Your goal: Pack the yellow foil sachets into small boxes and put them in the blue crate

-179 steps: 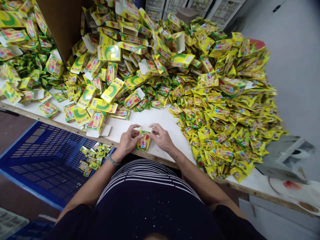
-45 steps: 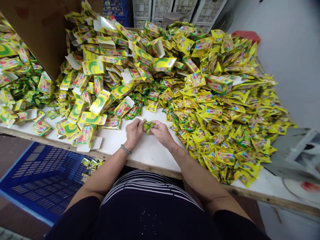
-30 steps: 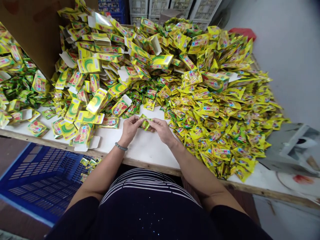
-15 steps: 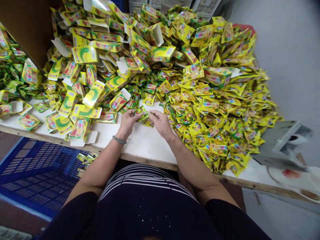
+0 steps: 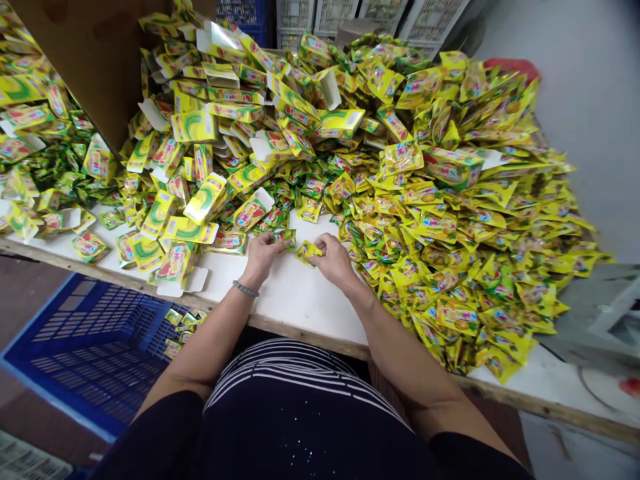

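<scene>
My left hand (image 5: 262, 259), with a beaded bracelet at the wrist, pinches a small green sachet (image 5: 287, 237) by its left end. In my right hand (image 5: 334, 261) a small yellow sachet (image 5: 307, 252) is held between thumb and fingers. Both sachets are just above the white tabletop (image 5: 300, 293), a short gap between them. Beyond my hands lie loose green and yellow sachets (image 5: 310, 209). A big heap of yellow sachets (image 5: 430, 220) spreads to the right of my right hand. Left of my left hand are printed yellow-green cartons (image 5: 205, 198), some with open flaps.
A blue plastic crate (image 5: 95, 353) stands below the table's front edge at left, with a few small packs in it. A brown cardboard panel (image 5: 85, 60) rises at the back left. White crates (image 5: 335, 17) stand behind the table. A grey metal object (image 5: 590, 320) sits at right.
My hands, close together earlier, have moved apart. A yellow sachet now shows in my right hand and a green one in my left. The view has shifted slightly.
</scene>
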A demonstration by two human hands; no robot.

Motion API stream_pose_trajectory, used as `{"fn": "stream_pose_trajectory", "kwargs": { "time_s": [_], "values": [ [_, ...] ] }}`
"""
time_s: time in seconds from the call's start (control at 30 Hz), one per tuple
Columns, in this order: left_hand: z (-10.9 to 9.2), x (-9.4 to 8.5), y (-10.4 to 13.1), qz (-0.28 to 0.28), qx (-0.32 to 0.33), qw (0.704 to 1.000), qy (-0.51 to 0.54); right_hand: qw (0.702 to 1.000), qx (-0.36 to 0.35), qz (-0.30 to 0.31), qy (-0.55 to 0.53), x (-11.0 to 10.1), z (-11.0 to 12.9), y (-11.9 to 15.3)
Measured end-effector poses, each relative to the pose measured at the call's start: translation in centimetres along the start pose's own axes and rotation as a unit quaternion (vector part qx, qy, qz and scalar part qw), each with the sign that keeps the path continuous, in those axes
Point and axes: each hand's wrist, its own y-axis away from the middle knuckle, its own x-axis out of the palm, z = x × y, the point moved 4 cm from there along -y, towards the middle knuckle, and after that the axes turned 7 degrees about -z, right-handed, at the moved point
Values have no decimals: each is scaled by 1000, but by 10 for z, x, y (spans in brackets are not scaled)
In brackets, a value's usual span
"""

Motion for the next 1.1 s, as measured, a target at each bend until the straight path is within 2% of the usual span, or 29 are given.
{"fn": "stream_pose_trajectory", "kwargs": {
  "time_s": [0.07,0.17,0.33,0.5,0.67,0.77,0.9,0.97,1.03,1.1],
  "values": [
    [1,0,-1,9,-1,1000,-11,999,29,6,-13,-2,-4,-3],
    [2,1,-1,20,-10,1000,-18,998,47,4,39,-4,-5,-3],
    [0,3,2,32,-42,998,19,994,21,1,105,-1,2,0],
    [-5,4,8,29,-73,996,52,992,9,-56,108,3,3,0],
    [-10,5,9,33,-26,998,40,989,6,-47,138,12,3,-5],
    [-8,1,5,12,-3,1000,2,994,-15,-58,86,7,-1,-7],
    [-2,-3,1,-12,-17,999,-49,991,-34,-80,-98,-7,-5,-7],
    [1,0,2,10,-42,998,-48,981,-84,-74,-157,-10,2,-4],
    [3,4,5,40,-86,995,-11,972,-146,-55,-174,-8,10,0],
    [2,6,10,59,-126,989,40,967,-178,-39,-179,-4,15,3]
  ]
}}
